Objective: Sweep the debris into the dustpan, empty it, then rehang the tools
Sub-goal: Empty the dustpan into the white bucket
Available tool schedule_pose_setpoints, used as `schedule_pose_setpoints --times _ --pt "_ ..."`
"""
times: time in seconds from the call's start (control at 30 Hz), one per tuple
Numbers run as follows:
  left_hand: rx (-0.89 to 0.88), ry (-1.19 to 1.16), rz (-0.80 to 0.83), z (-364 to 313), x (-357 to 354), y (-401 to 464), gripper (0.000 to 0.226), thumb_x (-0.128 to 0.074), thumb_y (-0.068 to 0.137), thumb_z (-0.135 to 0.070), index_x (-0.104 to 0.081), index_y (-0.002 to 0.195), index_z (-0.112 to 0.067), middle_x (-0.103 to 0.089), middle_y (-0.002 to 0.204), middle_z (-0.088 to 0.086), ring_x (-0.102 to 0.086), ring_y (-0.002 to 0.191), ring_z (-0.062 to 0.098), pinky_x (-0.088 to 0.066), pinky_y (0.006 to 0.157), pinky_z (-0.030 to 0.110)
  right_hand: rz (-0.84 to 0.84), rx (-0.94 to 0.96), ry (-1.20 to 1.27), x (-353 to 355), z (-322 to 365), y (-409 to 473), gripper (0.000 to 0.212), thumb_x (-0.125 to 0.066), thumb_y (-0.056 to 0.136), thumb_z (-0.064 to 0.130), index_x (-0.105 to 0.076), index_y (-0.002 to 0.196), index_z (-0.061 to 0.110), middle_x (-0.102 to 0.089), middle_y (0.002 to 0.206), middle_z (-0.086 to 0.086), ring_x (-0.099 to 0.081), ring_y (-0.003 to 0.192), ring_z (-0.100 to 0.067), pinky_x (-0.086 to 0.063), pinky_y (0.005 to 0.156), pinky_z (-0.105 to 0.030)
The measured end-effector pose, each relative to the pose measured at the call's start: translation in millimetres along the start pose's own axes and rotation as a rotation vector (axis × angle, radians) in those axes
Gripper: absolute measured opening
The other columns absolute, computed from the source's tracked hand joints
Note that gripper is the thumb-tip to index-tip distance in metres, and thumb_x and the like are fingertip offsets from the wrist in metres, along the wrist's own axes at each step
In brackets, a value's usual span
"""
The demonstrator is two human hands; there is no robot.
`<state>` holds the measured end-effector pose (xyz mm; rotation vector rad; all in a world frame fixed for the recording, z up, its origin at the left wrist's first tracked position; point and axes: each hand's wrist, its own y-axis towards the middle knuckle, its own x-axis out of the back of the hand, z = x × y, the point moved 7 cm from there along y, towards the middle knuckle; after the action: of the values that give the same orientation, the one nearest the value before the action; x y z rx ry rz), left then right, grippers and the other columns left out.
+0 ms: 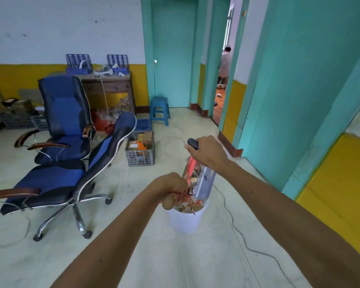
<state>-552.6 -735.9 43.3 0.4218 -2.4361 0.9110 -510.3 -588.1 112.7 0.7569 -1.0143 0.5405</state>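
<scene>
Two bare hands work above a white bucket that stands on the tiled floor. The right hand is clenched around the dark handle grip of a grey dustpan. The dustpan hangs tilted steeply, its toothed edge pointing down toward the bucket rim, directly above the opening. Debris of mixed red and pale scraps lies inside the pan, and more scraps fill the bucket to its rim. The left hand is clenched around a light wooden broom handle, whose rounded end protrudes below the fist, just beside the near-left rim of the bucket. The broom head is hidden behind the hand and pan; its position cannot be told.

A grey cable trails across the floor to the right of the bucket. Two blue-and-black office chairs occupy the left side of the floor: one upright, one reclined in front of it. A grey plastic crate holding packages stands beyond the chairs. A blue plastic stool stands at the foot of a closed teal door. A wooden worktop against the far wall carries blue trays.
</scene>
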Motion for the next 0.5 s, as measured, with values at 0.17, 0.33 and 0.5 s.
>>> schedule_pose_setpoints --times 0.17,0.33,0.5 --pt "0.072 -0.226 0.021 75 -3 2 0.018 -0.047 0.08 0.006 -0.061 0.07 0.002 -0.067 0.075 0.016 -0.054 0.04 0.014 -0.04 0.045 0.02 0.099 0.328 -0.207 -69 60 -31 0.04 -0.046 0.095 0.049 -0.061 0.081 0.015 -0.047 0.058 -0.003 -0.048 0.048 -0.021 -0.032 0.049 -0.026" --pt "0.186 -0.516 0.013 148 -30 -6 0.024 -0.044 0.088 0.001 -0.052 0.065 -0.002 -0.063 0.056 0.012 -0.045 0.026 0.011 -0.031 0.033 0.012 0.375 0.651 -0.386 -143 83 -91 0.039 -0.042 0.095 0.045 -0.072 0.101 0.02 -0.067 0.074 -0.01 -0.064 0.062 -0.029 -0.045 0.052 -0.029" --pt "0.259 -0.588 -0.005 180 -35 -9 0.025 -0.042 0.089 0.001 -0.054 0.068 -0.001 -0.064 0.051 0.011 -0.043 0.028 0.011 -0.028 0.034 0.014 0.474 0.797 -0.394 -168 90 -139 0.022 -0.059 0.09 0.024 -0.075 0.082 0.012 -0.064 0.059 -0.015 -0.061 0.049 -0.031 -0.047 0.047 -0.03"
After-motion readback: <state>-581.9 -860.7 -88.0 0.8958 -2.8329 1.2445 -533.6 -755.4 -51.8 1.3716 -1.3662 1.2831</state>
